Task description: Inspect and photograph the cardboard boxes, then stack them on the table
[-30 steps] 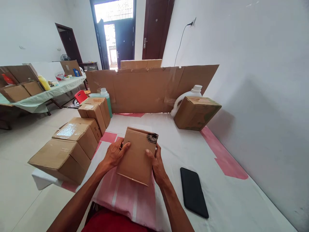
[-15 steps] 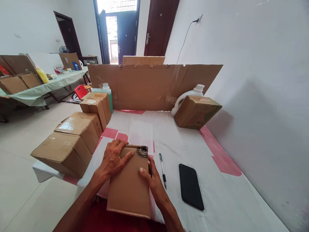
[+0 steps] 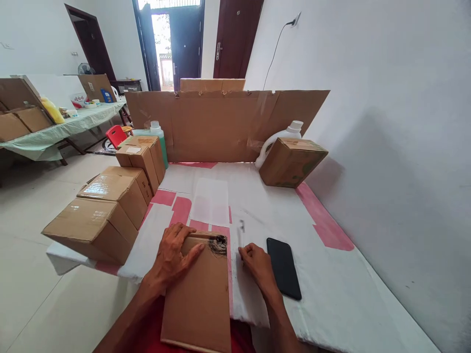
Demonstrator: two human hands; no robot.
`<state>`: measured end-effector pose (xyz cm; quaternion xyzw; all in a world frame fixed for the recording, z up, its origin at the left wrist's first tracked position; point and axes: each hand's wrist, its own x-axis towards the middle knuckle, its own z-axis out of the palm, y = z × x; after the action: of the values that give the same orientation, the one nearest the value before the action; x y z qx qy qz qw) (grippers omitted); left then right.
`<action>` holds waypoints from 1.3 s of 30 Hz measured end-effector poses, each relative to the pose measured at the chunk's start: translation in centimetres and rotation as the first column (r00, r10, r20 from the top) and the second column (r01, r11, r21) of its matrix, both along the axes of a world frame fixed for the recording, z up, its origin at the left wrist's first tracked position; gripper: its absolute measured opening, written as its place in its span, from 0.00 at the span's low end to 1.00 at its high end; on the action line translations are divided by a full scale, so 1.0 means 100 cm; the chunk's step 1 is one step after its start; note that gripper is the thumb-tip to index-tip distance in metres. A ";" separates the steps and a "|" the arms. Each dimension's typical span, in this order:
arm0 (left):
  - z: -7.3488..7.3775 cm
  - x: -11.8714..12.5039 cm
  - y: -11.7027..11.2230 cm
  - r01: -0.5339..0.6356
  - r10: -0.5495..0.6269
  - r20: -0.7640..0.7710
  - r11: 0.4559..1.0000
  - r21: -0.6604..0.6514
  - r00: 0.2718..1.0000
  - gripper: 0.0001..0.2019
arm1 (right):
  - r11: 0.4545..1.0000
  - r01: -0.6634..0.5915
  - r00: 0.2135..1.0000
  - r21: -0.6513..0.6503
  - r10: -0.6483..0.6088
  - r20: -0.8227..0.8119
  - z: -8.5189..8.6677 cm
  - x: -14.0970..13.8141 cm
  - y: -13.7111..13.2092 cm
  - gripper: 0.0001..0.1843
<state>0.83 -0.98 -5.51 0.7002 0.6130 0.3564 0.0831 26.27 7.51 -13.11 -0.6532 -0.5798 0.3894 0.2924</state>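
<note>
A flat brown piece of cardboard (image 3: 200, 299) lies at the near table edge, partly over my lap. Black scribbled pen marks (image 3: 218, 245) cover its upper right corner. My left hand (image 3: 175, 252) grips its upper left part, thumb across the face and fingers at the far edge. To the right of the cardboard, my right hand (image 3: 255, 262) pinches a pen (image 3: 241, 228), whose upper end is blurred by motion. A black phone (image 3: 284, 268) lies just right of my right hand.
Brown boxes (image 3: 83, 218) line the table's left edge, with a green-liquid bottle (image 3: 161, 139) behind them. A cardboard panel (image 3: 217, 127) stands across the back. At the back right, a tilted box (image 3: 292, 162) leans by a white jug (image 3: 263, 152). A wall (image 3: 405, 147) borders the right.
My right hand has let go of the cardboard's right side and taken hold of the pen that lay on the table. My left hand stays on the cardboard. The view has shifted slightly.
</note>
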 end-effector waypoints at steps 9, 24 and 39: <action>0.001 -0.002 0.000 -0.052 0.049 -0.056 0.997 -0.058 0.997 0.13 | 0.967 0.054 0.615 0.247 0.163 -0.772 0.085 -0.034 -0.040 0.13; 0.003 -0.002 -0.002 -0.036 0.034 -0.042 0.998 -0.050 0.999 0.13 | 0.918 -0.086 0.851 0.388 0.271 -0.451 0.086 -0.057 -0.047 0.13; 0.004 -0.005 -0.007 -0.066 0.065 -0.029 0.997 -0.035 0.997 0.13 | 0.949 0.130 0.761 0.287 0.091 -0.643 0.071 -0.026 -0.043 0.16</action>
<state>0.31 -1.71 -5.06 0.6831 0.6431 0.3378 0.0755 23.69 3.25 -6.05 -0.4290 -0.4902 0.4904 0.5789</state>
